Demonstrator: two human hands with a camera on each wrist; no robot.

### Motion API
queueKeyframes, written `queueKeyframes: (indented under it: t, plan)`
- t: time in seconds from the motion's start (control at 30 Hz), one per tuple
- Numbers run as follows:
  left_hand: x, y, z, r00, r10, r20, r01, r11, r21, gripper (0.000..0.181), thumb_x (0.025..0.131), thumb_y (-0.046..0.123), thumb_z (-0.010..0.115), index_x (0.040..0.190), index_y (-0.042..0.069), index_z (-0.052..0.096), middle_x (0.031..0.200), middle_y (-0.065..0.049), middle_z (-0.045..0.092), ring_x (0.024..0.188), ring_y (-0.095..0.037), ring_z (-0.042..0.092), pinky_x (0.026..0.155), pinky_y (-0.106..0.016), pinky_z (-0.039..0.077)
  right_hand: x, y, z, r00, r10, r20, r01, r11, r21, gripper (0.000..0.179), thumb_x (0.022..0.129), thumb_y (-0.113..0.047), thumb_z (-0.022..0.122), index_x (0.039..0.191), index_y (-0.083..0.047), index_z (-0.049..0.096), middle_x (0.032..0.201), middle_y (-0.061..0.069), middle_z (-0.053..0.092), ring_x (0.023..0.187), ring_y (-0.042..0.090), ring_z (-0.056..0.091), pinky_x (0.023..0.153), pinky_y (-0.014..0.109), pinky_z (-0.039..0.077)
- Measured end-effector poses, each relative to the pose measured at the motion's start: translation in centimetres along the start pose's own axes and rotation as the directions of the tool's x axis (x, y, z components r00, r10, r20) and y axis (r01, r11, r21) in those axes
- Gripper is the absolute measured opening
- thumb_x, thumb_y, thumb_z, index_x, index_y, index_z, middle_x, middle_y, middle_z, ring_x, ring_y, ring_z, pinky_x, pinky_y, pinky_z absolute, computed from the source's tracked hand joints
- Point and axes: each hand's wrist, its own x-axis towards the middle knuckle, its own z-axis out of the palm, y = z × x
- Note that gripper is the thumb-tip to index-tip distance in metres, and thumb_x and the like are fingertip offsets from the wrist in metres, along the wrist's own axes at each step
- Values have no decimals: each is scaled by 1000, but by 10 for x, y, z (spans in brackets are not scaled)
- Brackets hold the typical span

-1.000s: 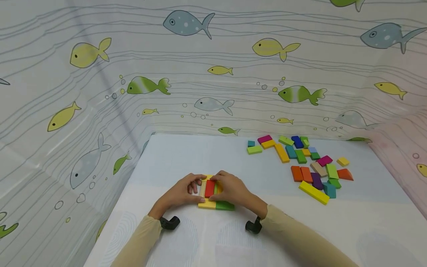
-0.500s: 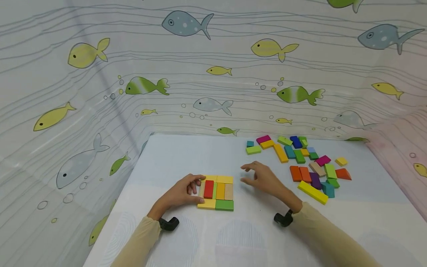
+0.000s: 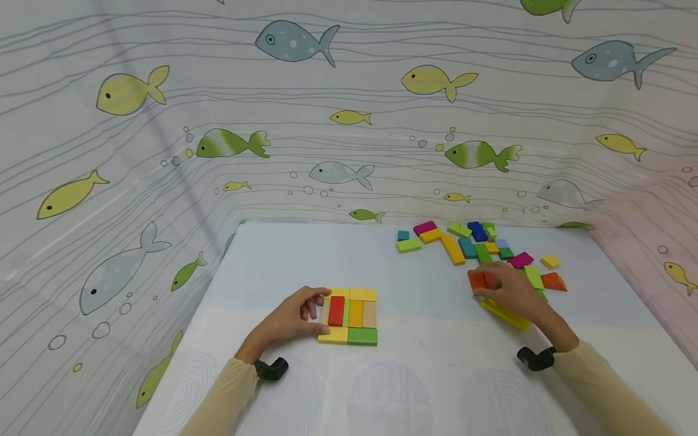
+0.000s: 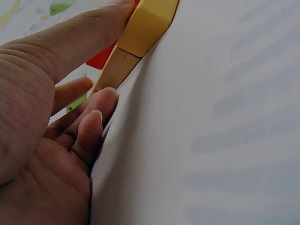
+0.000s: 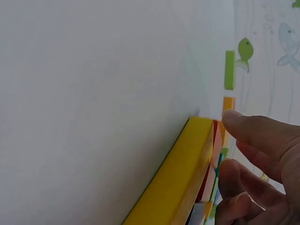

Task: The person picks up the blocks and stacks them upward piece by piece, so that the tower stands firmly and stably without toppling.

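Note:
A flat group of building blocks (image 3: 362,336) lies in front of me: yellow blocks along the far side, yellow and green along the near side, with red, lime, orange and wooden ones between. My left hand (image 3: 297,315) holds its left side, thumb on the near yellow block (image 4: 145,26) and index finger at the far edge. My right hand (image 3: 509,287) is over the scattered blocks, thumb and index finger at opposite ends of an orange-red block (image 3: 475,281); I cannot tell whether they grip it. In the right wrist view a long yellow block (image 5: 180,171) lies beside the fingers.
Loose coloured blocks, such as a long orange block (image 3: 452,250) and a magenta block (image 3: 521,260), lie at the back right of the white table (image 3: 403,387). Fish-printed walls (image 3: 294,103) stand behind and at both sides.
My right hand has left the block group and moved right to the orange-red blocks. The group's right side is now uncovered. My left hand stays at its left side.

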Motion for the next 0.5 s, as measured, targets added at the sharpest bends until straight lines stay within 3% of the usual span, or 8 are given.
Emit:
queueKeyframes:
  t: [0.2, 0.5]
  plan:
    - [0, -5, 0, 1000, -2, -12, 2, 1000, 8, 78, 81, 39, 90, 147, 22, 52, 117, 1, 55, 87, -19, 53, 76, -27, 45, -2, 11, -3, 998, 32, 54, -33, 999, 29, 65, 86, -33, 86, 139, -4, 62, 130, 23, 59, 95, 28, 55, 75, 36, 52]
    - [-2, -5, 2, 1000, -17, -25, 17, 1000, -22, 76, 79, 35, 92, 145, 24, 54, 117, -1, 56, 88, -21, 53, 77, -26, 44, 4, 7, -3, 990, 87, 114, -89, 996, 9, 67, 88, -31, 84, 144, -4, 57, 136, 26, 55, 114, 40, 52, 87, 54, 54]
